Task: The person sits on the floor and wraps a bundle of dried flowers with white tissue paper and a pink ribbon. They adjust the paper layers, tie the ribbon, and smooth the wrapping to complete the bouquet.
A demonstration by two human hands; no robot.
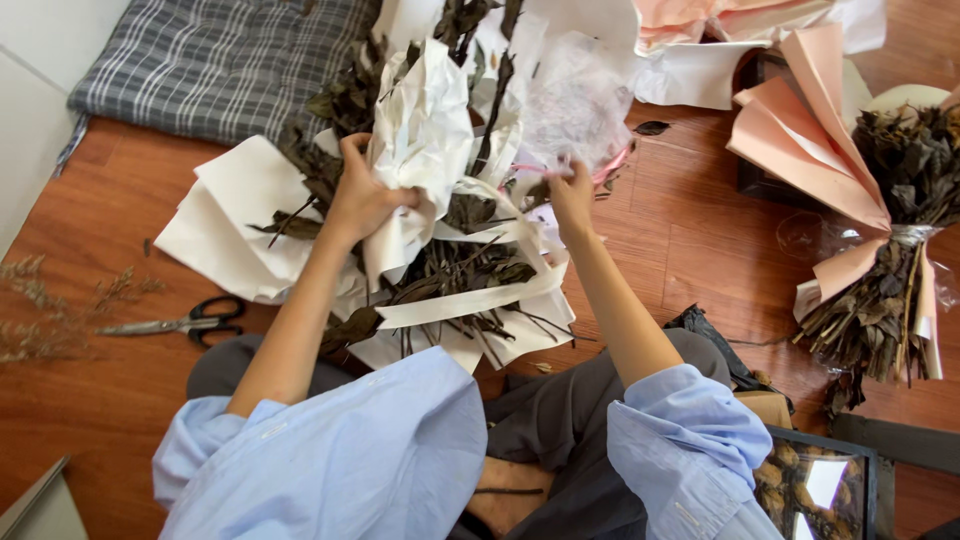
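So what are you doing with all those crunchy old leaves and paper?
A person sitting on the wooden floor is handling a dried bouquet. The left hand grips its white wrapping paper, and the right hand pinches the clear plastic film. Scissors lie on the floor to the left. Another dried bouquet in pink paper lies to the right, and a grey checked cushion sits beyond.

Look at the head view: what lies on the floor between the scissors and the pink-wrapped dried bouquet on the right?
In the head view, between the scissors and the pink-wrapped bouquet lie the dried bouquet in white paper gripped by both hands, then bare wooden floor.
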